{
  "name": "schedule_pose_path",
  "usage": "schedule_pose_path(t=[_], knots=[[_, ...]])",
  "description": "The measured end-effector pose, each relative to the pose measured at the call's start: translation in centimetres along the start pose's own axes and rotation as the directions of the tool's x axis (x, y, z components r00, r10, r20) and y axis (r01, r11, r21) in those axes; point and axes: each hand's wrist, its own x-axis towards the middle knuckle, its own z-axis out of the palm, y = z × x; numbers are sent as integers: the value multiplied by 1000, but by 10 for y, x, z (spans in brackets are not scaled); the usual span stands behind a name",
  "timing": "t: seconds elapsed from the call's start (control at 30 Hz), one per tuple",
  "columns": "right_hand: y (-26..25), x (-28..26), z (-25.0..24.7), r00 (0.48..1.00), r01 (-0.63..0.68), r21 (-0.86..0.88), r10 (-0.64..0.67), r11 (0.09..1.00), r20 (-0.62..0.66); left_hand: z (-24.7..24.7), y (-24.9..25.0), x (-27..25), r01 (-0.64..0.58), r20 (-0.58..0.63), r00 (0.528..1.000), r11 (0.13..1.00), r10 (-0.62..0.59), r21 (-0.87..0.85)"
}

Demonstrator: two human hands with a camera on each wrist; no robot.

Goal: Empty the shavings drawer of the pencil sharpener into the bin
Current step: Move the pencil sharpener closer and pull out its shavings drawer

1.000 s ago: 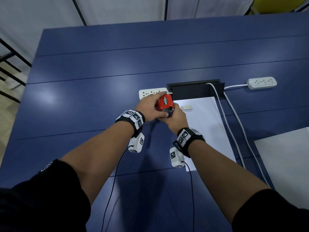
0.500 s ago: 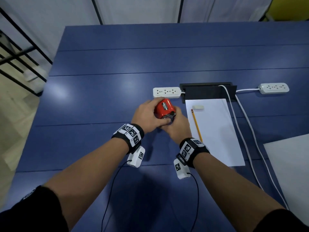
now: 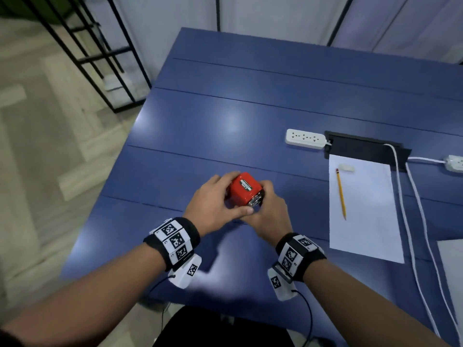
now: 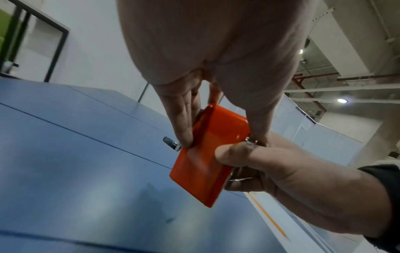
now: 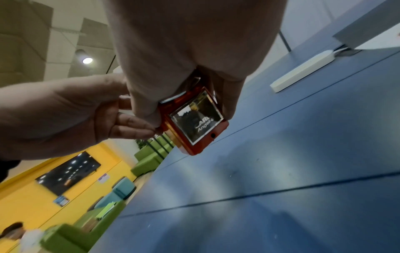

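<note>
Grip: both hands grasp the red pencil sharpener [image 3: 244, 189], lifted clear of the blue table [image 3: 225, 116].

Head view. Left hand [image 3: 215, 205] wraps the sharpener's left side, thumb lying along its near edge; right hand [image 3: 269, 211] cups it from the right and below. The sharpener sits near the table's near-left part, label upward and metal end toward the wearer. Judgement: the two-handed hold steadies the body so the shavings drawer can be pulled without spilling. To the right, well apart: a white paper sheet [image 3: 363, 209] carrying a yellow pencil [image 3: 340, 194] and a white eraser [image 3: 345, 168]. Far right: a white power strip [image 3: 305, 139], a black cable hatch [image 3: 363, 149], white cords [image 3: 411, 209] and a second strip [image 3: 454, 163]. A black metal rack [image 3: 95, 53] stands on the floor at far left. No bin shows in this view.

Left wrist view. Left-hand fingers [image 4: 181, 119] and thumb pinch the sharpener [image 4: 207, 157] across its two sides; the right hand [image 4: 281, 174] closes round its lower right end, thumb pressed on the red face. A metal crank [image 4: 171, 143] juts out on the left. The sharpener hangs tilted above the table [image 4: 75, 171].

Right wrist view. Right-hand fingers [image 5: 145, 106] clasp the sharpener [image 5: 194, 121] at its upper part; the clear drawer window [image 5: 195, 118], with white lettering, faces the camera and appears seated in the body. The left hand [image 5: 75, 111] touches the left edge with its fingertips. Judgement: drawer not yet withdrawn; emptying not begun.
</note>
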Motion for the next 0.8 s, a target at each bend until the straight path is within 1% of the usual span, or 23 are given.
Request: schedule_pose_path(t=[0.1, 0.2, 0.33, 0.57, 0.67, 0.8], knots=[[-11, -17, 27, 995, 40, -50, -36, 998, 92, -15, -34, -37, 6, 21, 1000, 997, -4, -75], [-17, -33, 56, 986, 24, -71, -12, 997, 165, -20, -60, -71, 42, 19, 999, 994, -41, -102], [-15, -54, 88, 978, -14, -107, 35, 994, 206, -9, -87, -106, 95, 16, 995, 987, -94, -128], [2, -88, 116, 980, -95, -163, 121, 982, 156, 18, -109, -134, 133, 68, 989, 989, -128, -70], [8, -97, 124, 986, -109, -171, 128, 979, 108, 23, -115, -137, 112, 103, 989, 993, -108, -38], [12, -103, 128, 990, -89, -158, 105, 983, 94, 23, -122, -140, 53, 88, 995, 998, -51, -23]])
